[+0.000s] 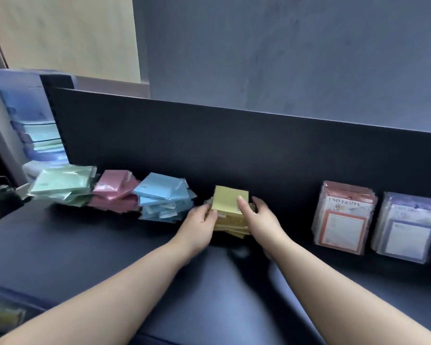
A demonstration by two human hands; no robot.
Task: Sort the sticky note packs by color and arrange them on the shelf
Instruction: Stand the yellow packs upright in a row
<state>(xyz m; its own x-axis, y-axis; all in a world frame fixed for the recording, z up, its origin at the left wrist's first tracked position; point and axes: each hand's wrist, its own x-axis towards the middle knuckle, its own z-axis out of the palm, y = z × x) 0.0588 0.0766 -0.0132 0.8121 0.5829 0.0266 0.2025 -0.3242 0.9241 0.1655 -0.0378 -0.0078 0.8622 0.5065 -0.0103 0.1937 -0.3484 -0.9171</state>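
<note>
A stack of yellow sticky note packs (230, 199) stands on the dark shelf (72, 240) against the back panel. My left hand (199, 221) grips the stack's left side and my right hand (261, 216) grips its right side, thumb on top. Left of it lie three loose piles: blue packs (164, 195), pink packs (116, 189) and green packs (65, 184). To the right stand a red-bordered stack (343, 217) and a purple-bordered stack (408, 227).
A dark upright back panel (234, 150) runs behind all the piles. Blue and green plastic trays (32, 120) are stacked at the far left. A dark object (0, 195) sits at the left edge.
</note>
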